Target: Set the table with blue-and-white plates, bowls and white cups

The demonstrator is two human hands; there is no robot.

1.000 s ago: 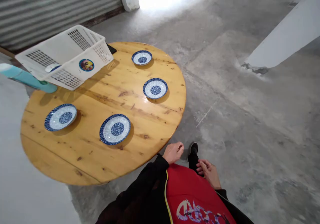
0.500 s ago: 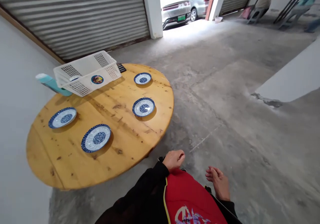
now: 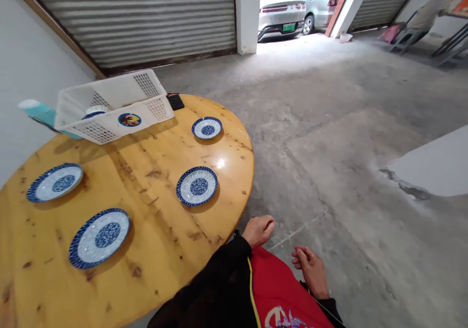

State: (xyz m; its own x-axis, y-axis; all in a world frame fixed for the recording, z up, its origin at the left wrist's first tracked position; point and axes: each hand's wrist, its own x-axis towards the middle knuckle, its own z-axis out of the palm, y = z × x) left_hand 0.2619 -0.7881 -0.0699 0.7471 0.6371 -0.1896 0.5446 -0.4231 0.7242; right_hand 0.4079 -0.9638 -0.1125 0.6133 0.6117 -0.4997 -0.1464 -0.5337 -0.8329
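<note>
My left hand [image 3: 259,231] hangs just off the table's edge in front of my body, its fingers curled into a loose fist with nothing visible in it. Lower and to the right, my right hand [image 3: 310,270] is held in the air by my red shirt, its fingers loosely bent and nothing in them. Several blue-and-white plates lie on the round wooden table [image 3: 153,191]. Closest to my left hand is one plate [image 3: 197,186]; another plate [image 3: 206,128] sits behind it. Further left are a near plate [image 3: 100,238] and a far-left plate [image 3: 54,183].
A white plastic basket [image 3: 113,106] at the table's back holds a blue-rimmed dish [image 3: 96,111]. Beside it are a teal cylindrical thing [image 3: 40,111] and a dark flat object [image 3: 176,102]. A white pillar [image 3: 438,167] stands right; a person [image 3: 424,18] sits far off.
The view has come closer to the table and turned right, so the plates and basket appear larger and further left. Both hands keep nearly the same pose, and the plates have not been moved.
</note>
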